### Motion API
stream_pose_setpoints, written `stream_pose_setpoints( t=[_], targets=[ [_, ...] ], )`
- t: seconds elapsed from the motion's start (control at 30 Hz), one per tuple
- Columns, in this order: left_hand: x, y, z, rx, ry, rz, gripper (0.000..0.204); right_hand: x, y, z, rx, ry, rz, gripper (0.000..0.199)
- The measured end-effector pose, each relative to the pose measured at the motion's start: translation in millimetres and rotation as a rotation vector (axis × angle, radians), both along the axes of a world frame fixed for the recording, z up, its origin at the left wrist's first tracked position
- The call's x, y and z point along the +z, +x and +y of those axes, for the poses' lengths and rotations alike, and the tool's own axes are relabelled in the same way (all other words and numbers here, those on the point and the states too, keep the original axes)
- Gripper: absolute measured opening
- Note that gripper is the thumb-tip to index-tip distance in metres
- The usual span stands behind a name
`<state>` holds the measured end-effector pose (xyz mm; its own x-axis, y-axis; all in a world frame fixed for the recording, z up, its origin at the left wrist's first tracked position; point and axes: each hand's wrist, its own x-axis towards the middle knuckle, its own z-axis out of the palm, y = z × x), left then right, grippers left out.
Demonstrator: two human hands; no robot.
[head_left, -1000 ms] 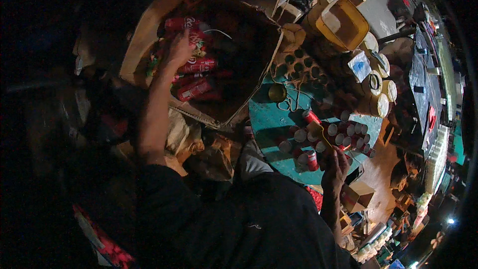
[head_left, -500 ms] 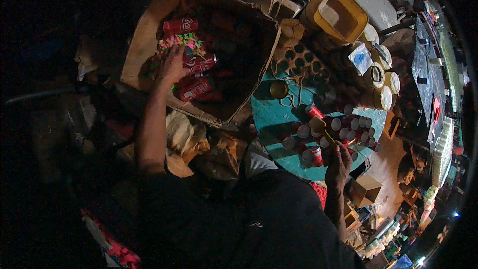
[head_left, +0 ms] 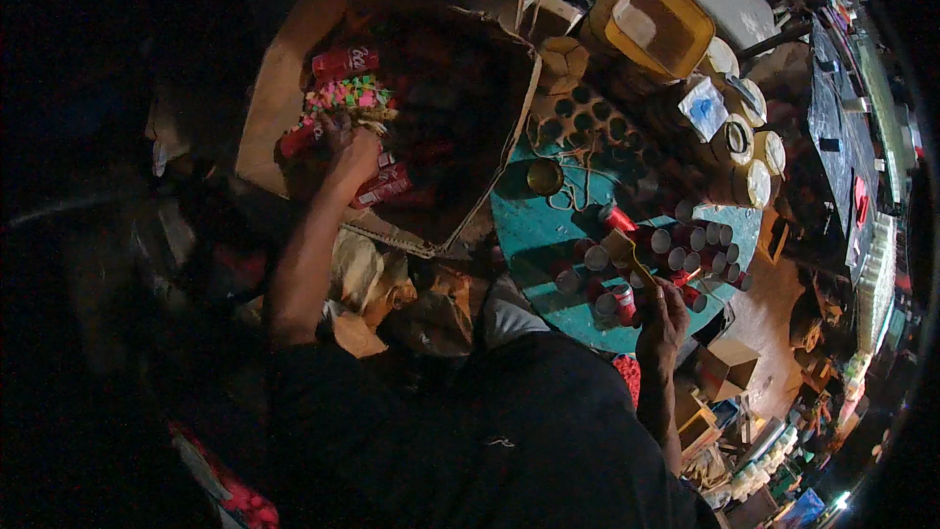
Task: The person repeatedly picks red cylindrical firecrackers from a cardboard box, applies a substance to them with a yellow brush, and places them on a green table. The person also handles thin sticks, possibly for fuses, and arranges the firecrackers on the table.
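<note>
My left hand [head_left: 354, 149] reaches into a large cardboard box [head_left: 269, 88], fingers curled down beside a heap of small bright paper-like bits [head_left: 351, 95]. Whatever its fingers grip is hidden. Red printed can-shaped tubes lie around it: one tube [head_left: 345, 63] above the bits, another tube [head_left: 299, 140] to the left and a tube [head_left: 384, 184] below the wrist. Over a round teal table [head_left: 529, 220], my right hand [head_left: 664, 318] is closed on a thin yellow-handled tool [head_left: 641, 264] with a flat brownish head. Under the tool stand several red tubes [head_left: 678, 258] with pale round ends.
A brass-coloured tin [head_left: 544, 176] and looped string [head_left: 578, 194] lie on the table beside a cluster of open brown tubes [head_left: 583, 122]. Beyond are a yellow square tub [head_left: 661, 24] and several pale round containers [head_left: 752, 183]. Crumpled brown paper [head_left: 431, 309] lies below the box.
My left hand has shifted down and slightly right among the bits, its fingers now curled. A red tube now shows left of it. My right hand has barely moved.
</note>
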<state>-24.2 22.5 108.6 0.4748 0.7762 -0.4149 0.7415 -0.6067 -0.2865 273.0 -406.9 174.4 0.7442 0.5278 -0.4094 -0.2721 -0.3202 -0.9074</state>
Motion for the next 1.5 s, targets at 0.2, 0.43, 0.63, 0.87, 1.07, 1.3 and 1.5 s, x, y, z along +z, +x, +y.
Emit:
stream_pose_setpoints(
  t=[0.2, 0.43, 0.63, 0.87, 1.07, 1.3, 1.5],
  targets=[
    [-66.7, 45.8, 42.7, -0.481, 0.163, -0.531, 0.032, 7.3, -5.9, 8.5, 0.017, -0.024, 0.001, 0.024],
    [-118.0, 96.9, 58.8, -0.184, -0.073, -0.116, 0.02, 8.9, -5.8, 5.1, 0.018, -0.053, -0.04, 0.026],
    [-80.2, 59.4, 62.1, 0.064, -0.335, -0.455, 0.045, 5.1, -4.4, 3.5, 0.007, -0.03, 0.021, 0.03],
    [21.0, 7.6, 12.9, 0.625, -1.588, -1.726, 0.059, -1.4, -1.2, -1.5, -0.043, -0.007, 0.074, 0.03],
    [46.4, 9.5, -13.3, 0.559, -1.677, -1.917, 0.061, 6.5, -4.2, 9.3, -0.006, -0.015, 0.035, 0.027],
    [19.0, 22.7, -27.8, 1.326, -1.512, -2.361, 0.028, 11.2, -5.8, 11.7, 0.008, 0.014, 0.033, 0.024],
    [10.4, 19.9, -26.9, 1.284, -1.623, -2.391, 0.027, 9.2, -9.5, 12.8, -0.003, -0.005, 0.013, 0.024]
  ],
)
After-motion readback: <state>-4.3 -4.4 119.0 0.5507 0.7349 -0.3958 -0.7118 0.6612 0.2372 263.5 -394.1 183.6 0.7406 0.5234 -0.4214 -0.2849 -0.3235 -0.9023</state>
